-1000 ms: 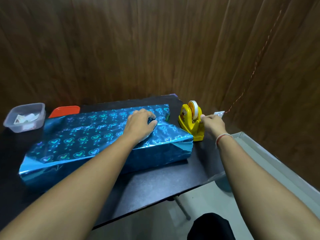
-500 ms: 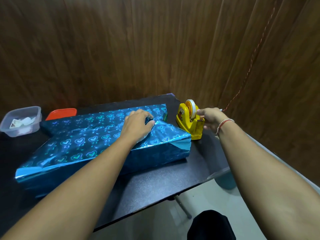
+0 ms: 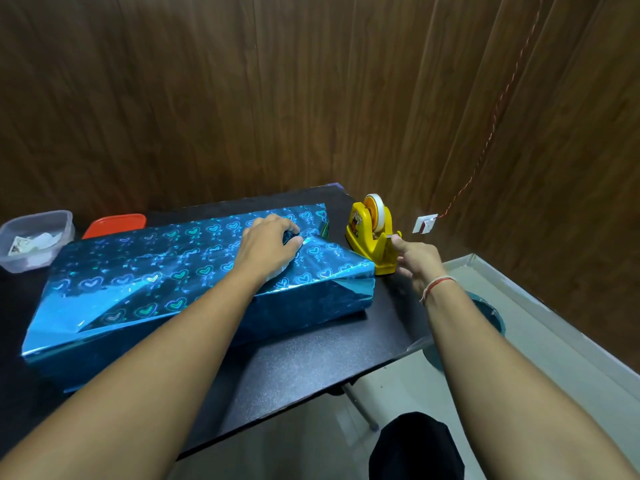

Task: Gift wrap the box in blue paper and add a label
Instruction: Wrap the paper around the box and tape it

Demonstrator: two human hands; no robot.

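A long box wrapped in shiny blue heart-patterned paper lies across the black table. My left hand lies on the box's top near its right end, fingers pressing the folded paper flap down. Just right of the box stands a yellow tape dispenser with a white roll. My right hand is at the dispenser's front cutter, thumb and fingers pinching the tape end there.
A clear plastic tub with white scraps stands at the table's back left, with an orange lid beside it. Wood-panelled walls close in behind and to the right. A teal round bin sits on the floor below the table's right edge.
My right hand has moved from behind the dispenser round to its front cutter and taken the tape end. My left hand has stayed on the paper flap.
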